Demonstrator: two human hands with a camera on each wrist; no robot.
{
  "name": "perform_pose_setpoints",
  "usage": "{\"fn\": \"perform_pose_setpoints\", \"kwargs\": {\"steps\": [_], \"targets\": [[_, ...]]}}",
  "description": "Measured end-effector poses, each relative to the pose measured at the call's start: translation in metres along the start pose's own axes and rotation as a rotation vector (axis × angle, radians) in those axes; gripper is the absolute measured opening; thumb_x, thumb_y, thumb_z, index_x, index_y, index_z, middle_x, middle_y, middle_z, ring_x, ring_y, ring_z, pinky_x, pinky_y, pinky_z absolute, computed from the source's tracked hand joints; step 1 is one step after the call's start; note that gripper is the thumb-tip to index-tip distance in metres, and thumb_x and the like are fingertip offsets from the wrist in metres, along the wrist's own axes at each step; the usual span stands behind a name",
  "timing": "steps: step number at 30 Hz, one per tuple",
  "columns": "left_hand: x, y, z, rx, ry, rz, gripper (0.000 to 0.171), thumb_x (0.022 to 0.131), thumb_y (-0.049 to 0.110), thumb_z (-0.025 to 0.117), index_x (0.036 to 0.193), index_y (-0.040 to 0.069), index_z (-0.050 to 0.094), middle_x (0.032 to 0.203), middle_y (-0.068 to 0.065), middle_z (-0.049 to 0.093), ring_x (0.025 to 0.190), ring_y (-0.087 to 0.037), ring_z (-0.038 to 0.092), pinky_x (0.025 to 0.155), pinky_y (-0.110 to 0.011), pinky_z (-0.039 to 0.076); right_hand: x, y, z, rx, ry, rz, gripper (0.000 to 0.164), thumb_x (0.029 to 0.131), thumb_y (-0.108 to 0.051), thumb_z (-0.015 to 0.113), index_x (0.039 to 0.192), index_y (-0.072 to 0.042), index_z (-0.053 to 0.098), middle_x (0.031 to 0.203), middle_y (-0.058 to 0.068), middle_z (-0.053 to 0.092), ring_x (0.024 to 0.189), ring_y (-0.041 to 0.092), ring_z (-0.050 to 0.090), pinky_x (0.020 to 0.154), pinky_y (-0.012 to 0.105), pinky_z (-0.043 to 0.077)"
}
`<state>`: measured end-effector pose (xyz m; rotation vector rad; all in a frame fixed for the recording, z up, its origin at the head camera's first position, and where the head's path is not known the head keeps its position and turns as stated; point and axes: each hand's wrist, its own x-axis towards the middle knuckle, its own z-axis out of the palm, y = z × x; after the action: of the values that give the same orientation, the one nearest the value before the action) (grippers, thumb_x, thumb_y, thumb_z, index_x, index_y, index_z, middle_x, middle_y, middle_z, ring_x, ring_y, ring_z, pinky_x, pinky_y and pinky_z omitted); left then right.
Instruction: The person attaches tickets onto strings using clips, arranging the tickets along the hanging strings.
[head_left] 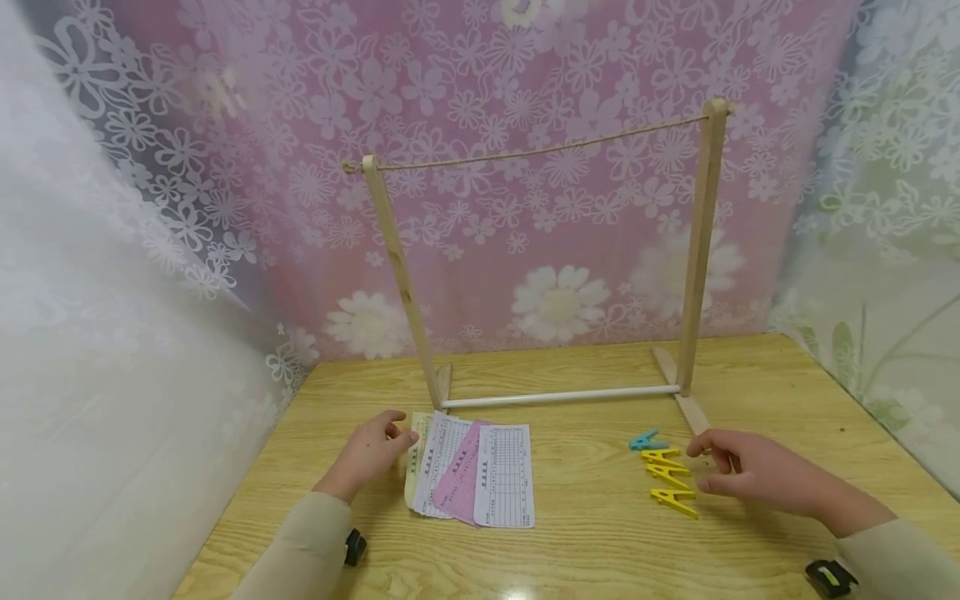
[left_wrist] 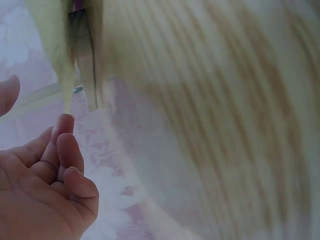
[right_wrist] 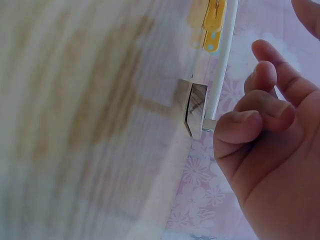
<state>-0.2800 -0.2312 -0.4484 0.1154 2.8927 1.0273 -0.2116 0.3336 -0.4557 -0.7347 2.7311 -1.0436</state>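
Several printed paper slips lie fanned and overlapping on the left: a yellowish one (head_left: 412, 483), a white one (head_left: 435, 479), a pink one (head_left: 459, 487) and another white one (head_left: 507, 475) on top. My left hand (head_left: 375, 454) hovers at their left edge, thumb and index apart; in the left wrist view the hand (left_wrist: 50, 190) pinches nothing. A blue clothespin (head_left: 647, 442) and three yellow clothespins (head_left: 675, 500) form a column on the right. Just right of them is my right hand (head_left: 765, 475), its fingers loosely bent and nothing between them; the right wrist view shows this hand (right_wrist: 280, 125) too.
A wooden stand with a left post (head_left: 401, 275) and right post (head_left: 702, 250) rises behind. A twine line (head_left: 540, 152) joins the tops, a white rod (head_left: 562, 397) the bases. Floral curtains (head_left: 465, 250) surround the wood-grain table (head_left: 585, 542).
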Motion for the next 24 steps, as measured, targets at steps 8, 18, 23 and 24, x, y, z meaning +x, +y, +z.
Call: {"fn": "perform_pose_setpoints", "kwargs": {"steps": [8, 18, 23, 24], "targets": [[0.009, -0.007, 0.005, -0.022, -0.054, -0.060, 0.060, 0.096, 0.040, 0.069, 0.143, 0.005, 0.054, 0.127, -0.015, 0.061, 0.110, -0.029, 0.061, 0.090, -0.050, 0.050, -0.004, 0.003, 0.006, 0.061, -0.089, -0.046, 0.032, 0.096, -0.028, 0.072, 0.121, -0.010, 0.060, 0.077, -0.006, 0.048, 0.060, 0.004, 0.043, 0.054, 0.029, 0.039], [0.017, -0.010, 0.006, -0.135, -0.139, -0.032, 0.029, 0.094, 0.029, 0.073, 0.114, 0.008, 0.071, 0.099, -0.002, 0.066, 0.085, -0.019, 0.056, 0.075, -0.037, 0.047, -0.002, -0.002, 0.011, 0.043, -0.169, -0.056, 0.031, 0.095, -0.033, 0.073, 0.118, -0.017, 0.061, 0.076, -0.009, 0.050, 0.062, 0.003, 0.045, 0.058, 0.029, 0.038], [0.018, -0.014, 0.008, -0.155, -0.185, -0.015, 0.016, 0.094, 0.027, 0.073, 0.092, 0.011, 0.072, 0.080, -0.003, 0.062, 0.070, -0.019, 0.051, 0.064, -0.032, 0.042, 0.000, -0.001, 0.017, 0.037, -0.191, -0.045, 0.033, 0.094, -0.035, 0.073, 0.121, -0.019, 0.062, 0.076, -0.009, 0.051, 0.061, 0.003, 0.045, 0.057, 0.029, 0.038], [0.018, -0.014, 0.009, -0.148, -0.188, -0.011, 0.018, 0.094, 0.027, 0.073, 0.088, 0.010, 0.070, 0.077, -0.003, 0.061, 0.068, -0.018, 0.050, 0.063, -0.032, 0.042, 0.000, -0.001, 0.018, 0.035, -0.192, -0.043, 0.033, 0.094, -0.035, 0.073, 0.121, -0.019, 0.062, 0.076, -0.009, 0.051, 0.061, 0.003, 0.045, 0.058, 0.029, 0.038]]}}
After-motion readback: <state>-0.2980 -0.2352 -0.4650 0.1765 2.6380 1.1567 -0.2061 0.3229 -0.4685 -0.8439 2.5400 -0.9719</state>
